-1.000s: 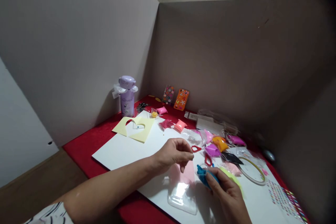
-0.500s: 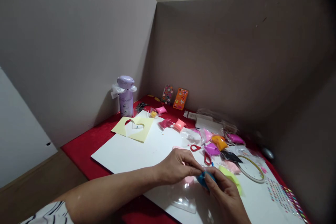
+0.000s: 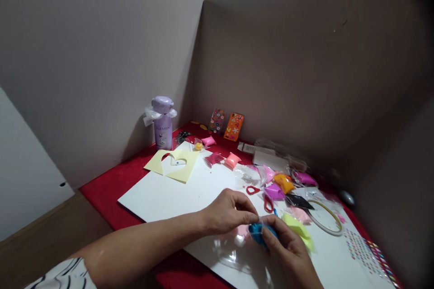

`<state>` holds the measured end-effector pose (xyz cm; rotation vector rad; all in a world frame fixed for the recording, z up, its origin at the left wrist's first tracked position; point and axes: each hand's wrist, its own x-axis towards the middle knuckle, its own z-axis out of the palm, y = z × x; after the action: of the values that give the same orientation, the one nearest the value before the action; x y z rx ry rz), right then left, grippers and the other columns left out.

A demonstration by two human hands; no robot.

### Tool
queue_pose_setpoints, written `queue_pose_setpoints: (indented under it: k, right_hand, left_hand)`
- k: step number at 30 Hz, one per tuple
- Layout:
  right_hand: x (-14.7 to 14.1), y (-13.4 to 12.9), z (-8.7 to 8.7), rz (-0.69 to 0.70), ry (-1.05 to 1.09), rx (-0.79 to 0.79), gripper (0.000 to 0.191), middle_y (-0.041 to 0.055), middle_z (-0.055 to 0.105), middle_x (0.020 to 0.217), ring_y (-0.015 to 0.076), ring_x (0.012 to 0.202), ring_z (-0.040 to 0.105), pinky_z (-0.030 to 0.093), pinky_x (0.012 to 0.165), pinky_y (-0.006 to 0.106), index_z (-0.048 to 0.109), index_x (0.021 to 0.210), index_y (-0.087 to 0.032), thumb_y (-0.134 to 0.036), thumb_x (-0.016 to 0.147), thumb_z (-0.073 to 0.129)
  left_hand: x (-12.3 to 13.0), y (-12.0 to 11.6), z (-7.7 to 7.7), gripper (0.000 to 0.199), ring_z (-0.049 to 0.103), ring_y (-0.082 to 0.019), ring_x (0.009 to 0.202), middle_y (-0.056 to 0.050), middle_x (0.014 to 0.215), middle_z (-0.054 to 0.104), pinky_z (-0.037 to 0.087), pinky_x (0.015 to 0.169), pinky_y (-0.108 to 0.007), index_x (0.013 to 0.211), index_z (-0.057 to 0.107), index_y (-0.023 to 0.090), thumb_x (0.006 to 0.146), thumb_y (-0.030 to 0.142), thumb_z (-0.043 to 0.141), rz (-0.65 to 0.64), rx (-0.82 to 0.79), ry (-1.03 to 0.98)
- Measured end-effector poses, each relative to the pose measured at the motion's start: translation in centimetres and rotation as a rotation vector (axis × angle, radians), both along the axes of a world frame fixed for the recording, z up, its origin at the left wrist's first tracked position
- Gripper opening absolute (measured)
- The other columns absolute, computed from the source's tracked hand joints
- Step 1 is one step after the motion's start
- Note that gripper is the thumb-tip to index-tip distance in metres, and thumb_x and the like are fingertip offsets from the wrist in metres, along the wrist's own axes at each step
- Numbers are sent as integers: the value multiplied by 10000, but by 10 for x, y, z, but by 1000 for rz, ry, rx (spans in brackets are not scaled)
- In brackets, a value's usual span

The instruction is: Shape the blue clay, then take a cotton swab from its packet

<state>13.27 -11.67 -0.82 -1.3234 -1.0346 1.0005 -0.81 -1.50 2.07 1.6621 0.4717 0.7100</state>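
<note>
- Looks like a hobby-craft table in a corner; home or workshop, can't really tell. My clock's centred on the big flat white board.
- Tall smooth grey panels box it in from 9 round to 2 o'clock, kinda like a booth.
- Red cloth table cover sticks out under the board at 9.
- Craft bits all over: small brightly coloured plastic packets and red-looped scissor handles around 1, a sheet of tiny multicoloured gem-like dots just past 3.
- Pale yellow paper with a heart-shaped hole at 10.
- Orange rectangular phone-type case with little decorations propped at 12.
</note>
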Motion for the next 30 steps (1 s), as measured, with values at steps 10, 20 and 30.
queue_pose_setpoints:
  k: [10,20,30]
  right_hand:
    - [-2,0,3,10,278,-78,310,-12,486,627,94,528,432,358,478,200,594,765,-178,-481,732,652]
    - [14,-1,-3,-256,-569,349,227,78,593,1051,248,1040,517,401,894,364,621,927,-216,-396,847,508]
    - [-7,-5,8,-227,-567,224,259,-2,542,664,146,634,501,389,605,236,557,723,-198,-413,852,493]
  left_hand:
    - [0,-8,5,103,489,-108,628,-17,635,562,375,603,-224,627,634,111,724,131,607,189,276,-63]
    - [-1,-2,5,113,419,-77,520,40,545,492,343,521,-206,660,595,125,701,228,610,187,-79,49]
    - [2,-12,1,78,462,-94,582,-5,633,566,356,539,-210,681,615,111,724,170,588,169,84,37]
